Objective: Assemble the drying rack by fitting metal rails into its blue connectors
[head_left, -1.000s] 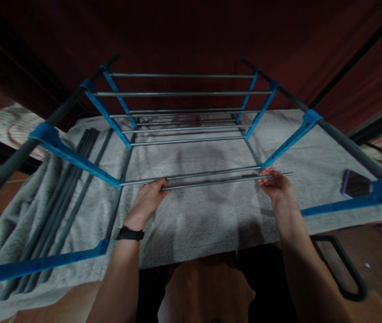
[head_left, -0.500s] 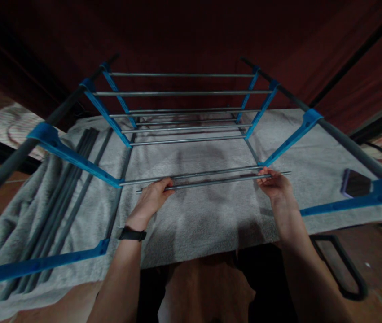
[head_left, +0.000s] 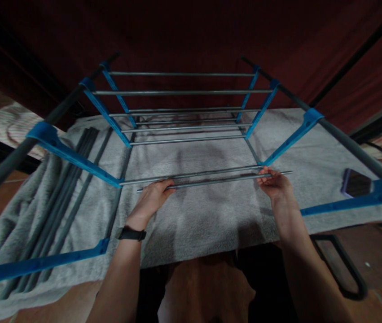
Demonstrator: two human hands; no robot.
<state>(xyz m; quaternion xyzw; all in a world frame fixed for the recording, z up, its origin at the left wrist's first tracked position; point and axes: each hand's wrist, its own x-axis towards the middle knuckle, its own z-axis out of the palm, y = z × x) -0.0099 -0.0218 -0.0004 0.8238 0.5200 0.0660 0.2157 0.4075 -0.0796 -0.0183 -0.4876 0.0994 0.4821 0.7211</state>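
Note:
A thin grey metal rod (head_left: 214, 181) lies nearly level between my two hands. Near its left end, my left hand (head_left: 153, 195) is closed around it; a dark watch (head_left: 132, 233) sits on that wrist. Toward the other end, my right hand (head_left: 273, 181) pinches the rod, and its tip sticks out beyond the fingers. Just behind it, a crossbar (head_left: 211, 172) joins the lower ends of a left blue bracket (head_left: 79, 159) and a right blue bracket (head_left: 285, 141). Farther back in the rack, several more crossbars (head_left: 184, 93) span other blue brackets.
Several loose grey tubes (head_left: 63, 197) lie at the left on a grey fleece cloth (head_left: 204, 224). A phone (head_left: 355, 183) rests at the right beside a front blue bracket (head_left: 352, 204). Dark red fabric (head_left: 184, 36) hangs behind. A black metal loop (head_left: 345, 269) stands at lower right.
The held rod has shifted very slightly to the right, and my left hand's fingers have slid a touch that way too. The rack and loose tubes stay put.

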